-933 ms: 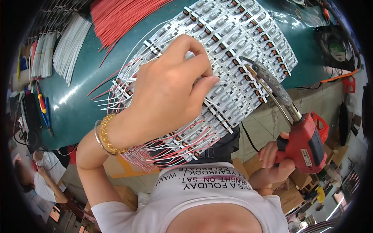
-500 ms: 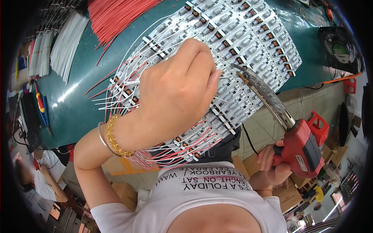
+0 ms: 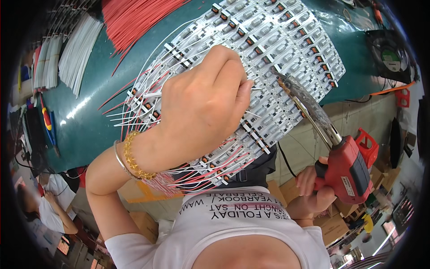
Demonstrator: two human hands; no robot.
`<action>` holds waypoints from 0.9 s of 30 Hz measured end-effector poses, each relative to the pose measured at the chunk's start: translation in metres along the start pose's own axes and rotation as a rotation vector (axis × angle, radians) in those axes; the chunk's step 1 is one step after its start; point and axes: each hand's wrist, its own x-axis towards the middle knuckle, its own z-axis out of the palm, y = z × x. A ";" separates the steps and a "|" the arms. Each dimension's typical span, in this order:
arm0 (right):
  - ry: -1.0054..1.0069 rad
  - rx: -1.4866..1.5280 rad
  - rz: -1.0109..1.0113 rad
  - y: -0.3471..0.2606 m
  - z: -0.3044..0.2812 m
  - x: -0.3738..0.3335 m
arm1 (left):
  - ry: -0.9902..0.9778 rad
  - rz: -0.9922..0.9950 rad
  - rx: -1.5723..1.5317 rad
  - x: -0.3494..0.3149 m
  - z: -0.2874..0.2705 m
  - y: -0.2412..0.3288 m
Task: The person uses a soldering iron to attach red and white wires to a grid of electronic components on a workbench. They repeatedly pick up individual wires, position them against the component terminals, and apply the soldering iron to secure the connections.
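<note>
left of the circuit-board panel [image 3: 268, 40], a white wire bundle [image 3: 80, 56] and a red wire pile [image 3: 139, 22] lie sorted by colour, presumably for easy reach. over the panel's left half, the left hand [image 3: 204, 96] pinches a white wire [image 3: 257, 88] between thumb and fingers, probably to steady its end. the panel itself overhangs the green table's [image 3: 85, 143] near edge. at its right, a soldering gun [image 3: 345, 161] slants inward, the right hand [image 3: 313, 188] wrapped round its handle, well apart from the metal tip.
</note>
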 end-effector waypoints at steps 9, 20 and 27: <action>-0.021 0.046 0.003 0.001 -0.006 -0.001 | -0.197 0.088 -0.080 0.006 -0.016 -0.003; 0.016 0.015 0.030 0.008 -0.016 -0.015 | -0.071 -0.045 -0.111 0.002 0.000 0.010; 0.191 -0.062 0.090 0.018 -0.023 -0.026 | -0.083 -0.047 -0.099 0.003 0.000 0.011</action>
